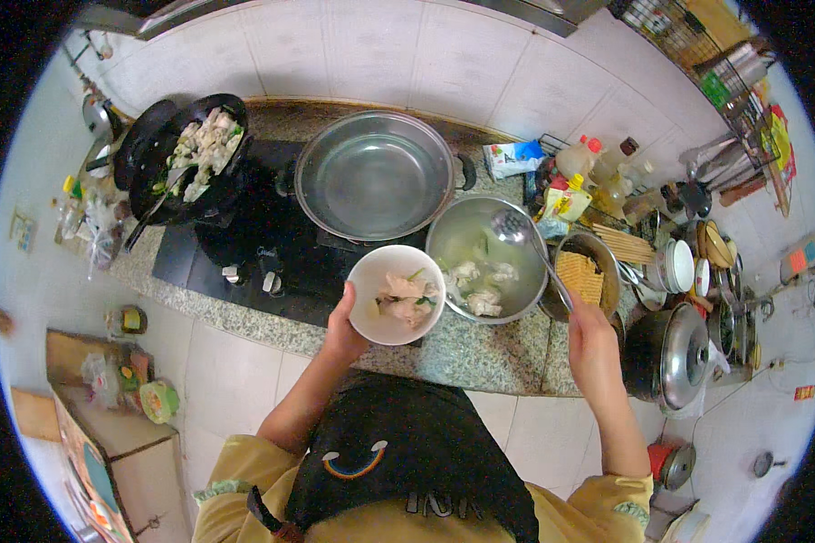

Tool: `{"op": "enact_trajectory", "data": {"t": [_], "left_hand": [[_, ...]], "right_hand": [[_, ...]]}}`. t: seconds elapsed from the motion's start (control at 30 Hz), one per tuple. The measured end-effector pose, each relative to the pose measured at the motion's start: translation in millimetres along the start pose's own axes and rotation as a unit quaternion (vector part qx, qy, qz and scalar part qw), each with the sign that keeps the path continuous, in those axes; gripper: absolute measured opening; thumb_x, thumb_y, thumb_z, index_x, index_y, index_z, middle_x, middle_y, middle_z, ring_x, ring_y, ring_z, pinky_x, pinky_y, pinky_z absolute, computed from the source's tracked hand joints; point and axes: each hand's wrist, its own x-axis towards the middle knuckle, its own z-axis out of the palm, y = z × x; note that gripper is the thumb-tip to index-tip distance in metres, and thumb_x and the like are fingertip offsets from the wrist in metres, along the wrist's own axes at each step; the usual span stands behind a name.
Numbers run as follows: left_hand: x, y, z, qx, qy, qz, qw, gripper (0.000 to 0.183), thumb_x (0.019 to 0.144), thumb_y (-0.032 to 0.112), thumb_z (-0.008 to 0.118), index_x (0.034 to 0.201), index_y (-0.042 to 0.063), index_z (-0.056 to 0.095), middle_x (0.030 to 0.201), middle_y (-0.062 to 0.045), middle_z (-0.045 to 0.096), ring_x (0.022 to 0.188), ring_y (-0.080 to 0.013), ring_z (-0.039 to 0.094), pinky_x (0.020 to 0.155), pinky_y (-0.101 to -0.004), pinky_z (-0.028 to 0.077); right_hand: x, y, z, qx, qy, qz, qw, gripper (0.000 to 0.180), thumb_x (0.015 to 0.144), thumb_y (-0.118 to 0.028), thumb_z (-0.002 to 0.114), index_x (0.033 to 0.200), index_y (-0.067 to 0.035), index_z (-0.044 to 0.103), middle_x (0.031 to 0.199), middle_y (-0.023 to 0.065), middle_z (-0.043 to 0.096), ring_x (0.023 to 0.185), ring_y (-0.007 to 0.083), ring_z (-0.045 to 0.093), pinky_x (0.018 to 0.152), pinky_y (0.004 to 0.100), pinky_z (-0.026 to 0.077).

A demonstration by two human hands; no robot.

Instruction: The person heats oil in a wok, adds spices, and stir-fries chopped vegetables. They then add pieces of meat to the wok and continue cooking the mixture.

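A white bowl (365,324) with pieces of pale meat (407,309) and a bit of green is gripped at its left side by my left hand (345,331). My right hand (594,346) grips the handle of a slotted metal ladle (511,225). The ladle's head is over the far part of a metal basin (441,309); I cannot tell if it touches the liquid. Cloudy liquid and several meat chunks (483,303) are in this basin. The bowl overlaps the basin's left rim from my view.
A wide steel pan (373,183) of clear liquid sits on the black cooktop (244,237). At left, a black wok (142,210) holds meat pieces and a spatula (153,217). Right of the basin stand a pot (611,288) with a yellow sponge-like block, condiment bottles (578,157) and a lidded pot (679,353).
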Motion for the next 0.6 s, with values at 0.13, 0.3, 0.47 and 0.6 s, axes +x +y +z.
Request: {"op": "enact_trajectory", "data": {"t": [0.13, 0.3, 0.47, 0.6], "left_hand": [[-4.2, 0.5, -19.6, 0.017, 0.032, -0.007, 0.999, 0.070, 0.081, 0.057, 0.038, 0.127, 0.005, 0.030, 0.124, -0.015, 0.039, 0.114, -0.0316, 0.040, 0.095, -0.0439, 0.032], [-16.9, 3.1, -17.6, 0.064, 0.085, 0.013, 0.994, 0.072, 0.079, 0.058, 0.040, 0.127, 0.005, 0.030, 0.123, -0.016, 0.040, 0.113, -0.0324, 0.040, 0.094, -0.0460, 0.034], [-29.7, 9.7, -11.8, 0.068, 0.082, 0.027, 0.994, 0.069, 0.081, 0.056, 0.039, 0.127, 0.005, 0.029, 0.125, -0.014, 0.039, 0.115, -0.0300, 0.039, 0.095, -0.0428, 0.032], [-35.9, 12.7, -7.0, 0.071, 0.100, 0.025, 0.992, 0.068, 0.083, 0.055, 0.037, 0.128, 0.005, 0.029, 0.126, -0.014, 0.039, 0.116, -0.0285, 0.038, 0.097, -0.0403, 0.030]], "right_hand": [[14.9, 57.1, 68.1, -0.145, -0.055, 0.065, 0.986, 0.036, 0.074, 0.000, 0.043, 0.110, 0.002, 0.048, 0.084, 0.0223, 0.053, 0.074, 0.0370, 0.057, 0.062, 0.0422, 0.047], [43.2, 77.8, 117.4, -0.053, -0.064, 0.054, 0.995, 0.033, 0.074, -0.001, 0.043, 0.106, 0.001, 0.050, 0.081, 0.0239, 0.055, 0.073, 0.0374, 0.056, 0.063, 0.0432, 0.047], [42.1, 83.0, 111.7, 0.065, -0.088, 0.018, 0.994, 0.031, 0.076, -0.003, 0.045, 0.105, -0.003, 0.054, 0.077, 0.0229, 0.057, 0.074, 0.0366, 0.056, 0.066, 0.0438, 0.045], [33.9, 80.2, 93.3, 0.084, -0.131, 0.031, 0.987, 0.030, 0.078, -0.005, 0.047, 0.106, -0.004, 0.056, 0.084, 0.0231, 0.058, 0.078, 0.0366, 0.057, 0.069, 0.0416, 0.045]]}}
